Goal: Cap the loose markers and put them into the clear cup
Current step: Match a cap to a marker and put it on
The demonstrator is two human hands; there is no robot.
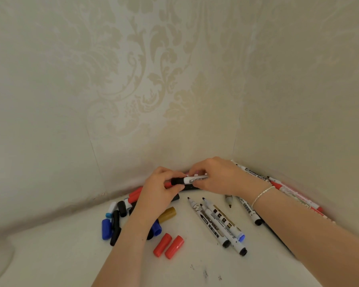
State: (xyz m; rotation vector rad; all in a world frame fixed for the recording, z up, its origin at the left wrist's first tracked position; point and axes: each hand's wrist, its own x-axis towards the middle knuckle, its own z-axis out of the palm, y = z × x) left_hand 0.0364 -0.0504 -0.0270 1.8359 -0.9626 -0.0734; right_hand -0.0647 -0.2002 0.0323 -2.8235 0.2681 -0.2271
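A white marker (192, 180) lies level between my two hands near the wall corner. My left hand (158, 188) pinches its black cap (177, 181), and my right hand (215, 178) grips its barrel. Uncapped markers (218, 221) lie on the white table (71, 255) below my right hand, tips pointing away from me. Loose caps are scattered around my left wrist: two red caps (168, 244), a gold cap (167, 214), blue caps (106, 228) and black caps (115, 227). No clear cup is in view.
More markers (294, 192) lie along the right wall behind my right forearm. Patterned wallpaper forms a corner just behind my hands. Dark ink specks (205, 273) mark the table near its front.
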